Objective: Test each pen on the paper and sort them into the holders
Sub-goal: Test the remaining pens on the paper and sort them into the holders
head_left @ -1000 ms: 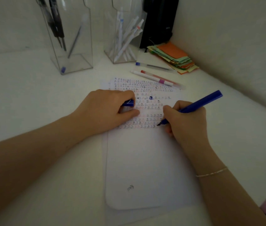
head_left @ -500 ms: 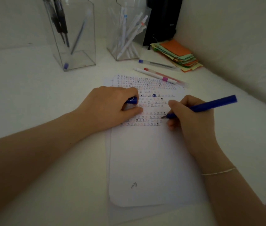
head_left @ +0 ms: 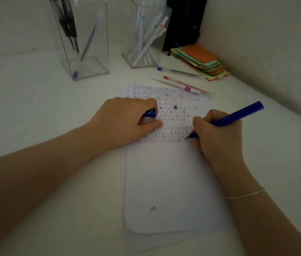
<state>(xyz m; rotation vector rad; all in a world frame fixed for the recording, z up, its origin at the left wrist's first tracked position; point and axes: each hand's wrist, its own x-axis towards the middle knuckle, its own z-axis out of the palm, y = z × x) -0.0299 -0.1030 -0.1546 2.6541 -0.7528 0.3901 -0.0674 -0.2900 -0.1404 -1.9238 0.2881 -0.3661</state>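
Writing with the blue plastic pen [head_left: 237,114] pinched in the right hand [head_left: 218,134], left hand [head_left: 125,120] gripping its blue cap [head_left: 150,113]; a slip could smear ink across the white paper [head_left: 170,182].

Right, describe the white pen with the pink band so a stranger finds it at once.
Start at the stack of coloured paper slips in the far right corner. Three loose pens lie on the table between it and the paper. The white pen with the pink band is nearest the paper, touching the red-capped pen.
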